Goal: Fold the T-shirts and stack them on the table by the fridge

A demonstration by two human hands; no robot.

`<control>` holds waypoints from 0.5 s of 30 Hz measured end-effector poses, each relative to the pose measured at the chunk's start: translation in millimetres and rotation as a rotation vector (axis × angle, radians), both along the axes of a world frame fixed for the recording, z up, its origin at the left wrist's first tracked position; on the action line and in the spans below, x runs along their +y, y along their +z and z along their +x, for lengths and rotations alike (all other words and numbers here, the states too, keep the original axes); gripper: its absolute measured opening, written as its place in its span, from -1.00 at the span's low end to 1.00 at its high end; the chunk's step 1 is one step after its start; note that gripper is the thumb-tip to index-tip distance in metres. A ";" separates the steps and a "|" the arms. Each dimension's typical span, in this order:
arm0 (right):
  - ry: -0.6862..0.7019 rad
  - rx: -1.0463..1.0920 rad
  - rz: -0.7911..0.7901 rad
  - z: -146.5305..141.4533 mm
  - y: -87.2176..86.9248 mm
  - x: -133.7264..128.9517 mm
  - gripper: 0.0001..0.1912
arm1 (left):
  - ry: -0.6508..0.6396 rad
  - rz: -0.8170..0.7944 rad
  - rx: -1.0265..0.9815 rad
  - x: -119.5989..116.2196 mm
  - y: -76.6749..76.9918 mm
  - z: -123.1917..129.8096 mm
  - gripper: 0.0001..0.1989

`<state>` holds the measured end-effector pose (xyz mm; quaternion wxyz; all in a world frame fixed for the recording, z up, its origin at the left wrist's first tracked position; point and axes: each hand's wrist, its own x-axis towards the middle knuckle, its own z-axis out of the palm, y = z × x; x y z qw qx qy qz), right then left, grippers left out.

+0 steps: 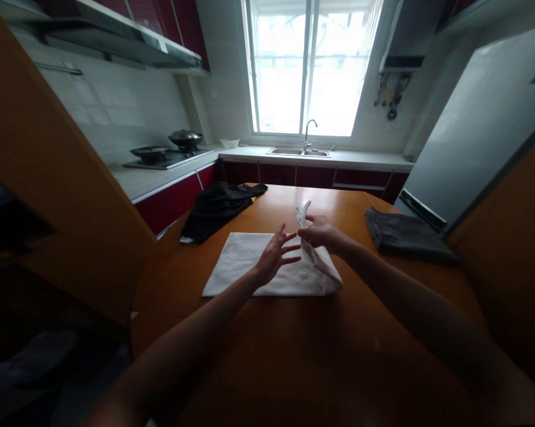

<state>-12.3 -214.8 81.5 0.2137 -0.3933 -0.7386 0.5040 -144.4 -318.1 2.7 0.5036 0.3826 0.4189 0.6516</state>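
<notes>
A white garment point(236, 267), folded into a flat rectangle, lies at the middle of the wooden table. My right hand point(318, 231) pinches the garment's right part and holds it raised, so that side stands up off the flat layers. Just to the left, my left hand point(274, 256) hovers above the cloth with its fingers spread and nothing in them. What kind of garment it is does not show.
Black clothing point(220, 207) lies at the table's far left. A folded dark grey garment point(405, 234) rests on the right of the wooden table point(258, 344). Behind are a counter with a sink point(298, 152), a stove with pans point(185, 139) and a fridge point(485, 118).
</notes>
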 end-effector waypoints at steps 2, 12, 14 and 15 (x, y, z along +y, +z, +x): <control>0.057 -0.013 0.050 -23.9 -16.5 -15.7 -0.64 | 0.082 -0.039 -0.072 -1.2 0.7 -7.3 -0.27; 0.055 0.120 0.168 -15.8 -59.5 -19.0 -0.61 | 0.269 -0.132 0.330 7.6 -38.9 -26.5 -0.44; -0.016 0.184 0.344 8.2 -64.9 -12.6 -0.71 | 0.246 -0.107 0.473 6.8 -38.2 -27.4 -0.35; -0.038 0.215 0.421 21.2 -69.2 -11.4 -0.74 | 0.236 -0.094 0.538 6.0 -36.2 -27.6 -0.30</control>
